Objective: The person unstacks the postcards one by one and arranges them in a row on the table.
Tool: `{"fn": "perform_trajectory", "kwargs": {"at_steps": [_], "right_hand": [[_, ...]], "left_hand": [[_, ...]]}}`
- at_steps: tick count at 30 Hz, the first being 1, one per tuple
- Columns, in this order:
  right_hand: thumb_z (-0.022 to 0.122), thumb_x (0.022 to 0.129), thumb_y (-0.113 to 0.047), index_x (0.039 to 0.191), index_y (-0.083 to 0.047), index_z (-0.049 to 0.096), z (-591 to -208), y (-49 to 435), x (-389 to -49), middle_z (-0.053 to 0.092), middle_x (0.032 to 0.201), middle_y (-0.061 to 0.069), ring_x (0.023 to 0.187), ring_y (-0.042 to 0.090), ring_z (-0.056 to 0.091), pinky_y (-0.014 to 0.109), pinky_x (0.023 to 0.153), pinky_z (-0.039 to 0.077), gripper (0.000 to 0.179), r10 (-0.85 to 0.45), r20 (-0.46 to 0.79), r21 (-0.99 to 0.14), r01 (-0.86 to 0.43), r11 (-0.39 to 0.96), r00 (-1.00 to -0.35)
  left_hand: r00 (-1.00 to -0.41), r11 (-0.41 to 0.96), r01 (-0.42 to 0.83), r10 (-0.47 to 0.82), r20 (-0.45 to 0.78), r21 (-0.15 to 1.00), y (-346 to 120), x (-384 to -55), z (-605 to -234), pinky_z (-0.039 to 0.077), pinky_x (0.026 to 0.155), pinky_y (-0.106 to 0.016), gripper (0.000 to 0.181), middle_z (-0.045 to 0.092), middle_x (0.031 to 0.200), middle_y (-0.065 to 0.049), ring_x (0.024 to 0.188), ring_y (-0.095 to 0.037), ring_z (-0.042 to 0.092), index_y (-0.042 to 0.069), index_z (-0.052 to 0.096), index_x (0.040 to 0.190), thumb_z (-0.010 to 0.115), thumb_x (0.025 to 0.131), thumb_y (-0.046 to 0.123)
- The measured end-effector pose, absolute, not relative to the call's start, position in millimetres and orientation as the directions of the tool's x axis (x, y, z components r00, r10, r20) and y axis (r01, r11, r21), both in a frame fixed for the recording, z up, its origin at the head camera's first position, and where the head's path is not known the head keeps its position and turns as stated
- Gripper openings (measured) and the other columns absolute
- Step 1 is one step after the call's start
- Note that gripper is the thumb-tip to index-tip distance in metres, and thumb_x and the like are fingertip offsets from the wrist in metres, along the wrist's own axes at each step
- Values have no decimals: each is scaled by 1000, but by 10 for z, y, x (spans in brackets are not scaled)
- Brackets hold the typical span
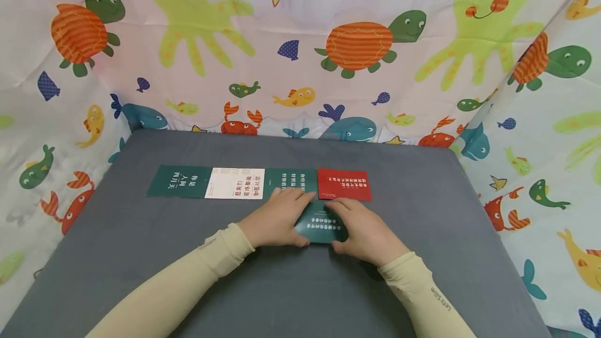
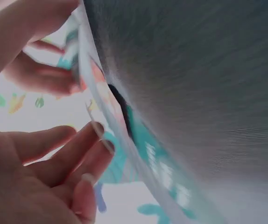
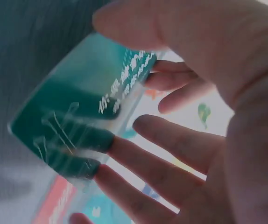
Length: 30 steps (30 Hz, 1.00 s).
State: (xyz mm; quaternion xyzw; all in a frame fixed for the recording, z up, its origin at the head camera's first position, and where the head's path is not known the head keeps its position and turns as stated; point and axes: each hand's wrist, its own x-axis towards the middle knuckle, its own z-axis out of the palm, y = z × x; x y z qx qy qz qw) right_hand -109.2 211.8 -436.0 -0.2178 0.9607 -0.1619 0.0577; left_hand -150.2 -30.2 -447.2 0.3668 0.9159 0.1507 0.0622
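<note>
A green card [image 1: 318, 226] with white writing lies between both hands, just in front of a row of cards. My left hand [image 1: 277, 219] holds its left side, thumb at the near corner and fingers at the far edge. On the opposite side, my right hand [image 1: 366, 231] holds it between thumb and fingers. In the right wrist view the glossy face of the card [image 3: 73, 107] reflects the fingers [image 3: 157, 172], whose tips meet its edge. Left fingers [image 2: 78, 158] look gently bent in the left wrist view.
Behind the hands runs the row: a dark green card [image 1: 179, 181], a white card [image 1: 235, 183], another green card [image 1: 289, 179] partly under the left fingers, and a red card [image 1: 344, 184]. They lie on a grey table [image 1: 422, 197], ringed by a sea-animal curtain [image 1: 300, 14].
</note>
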Motion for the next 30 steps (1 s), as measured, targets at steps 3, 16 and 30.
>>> {"fn": "perform_trajectory", "kwargs": {"at_steps": [3,16,30], "right_hand": [[97,76,-24,156,-11,56,-4295,2431,-1315,59,155,13,138,35,58,59,114,53,91,-407,-29,-329,-376,866,-913],[86,85,-12,168,-14,37,-4347,3569,-2021,41,170,19,155,47,28,83,116,17,96,-236,-215,-300,-165,939,-948],[86,85,-13,169,-15,36,-4541,3913,-2109,41,170,18,152,46,30,82,115,13,98,-217,-241,-289,-144,947,-946]], "left_hand": [[-710,682,680,704,11,270,70,-1792,-4397,41,104,-44,105,61,147,-8,131,-25,55,7,48,161,91,79,57],[-748,733,641,663,-31,229,1474,-2519,-4450,41,97,-40,109,56,157,-7,137,-25,54,11,40,167,85,83,66],[-753,750,624,652,-88,220,1828,-2584,-4624,39,97,-39,105,56,157,-5,135,-23,55,15,39,167,80,87,68]]}}
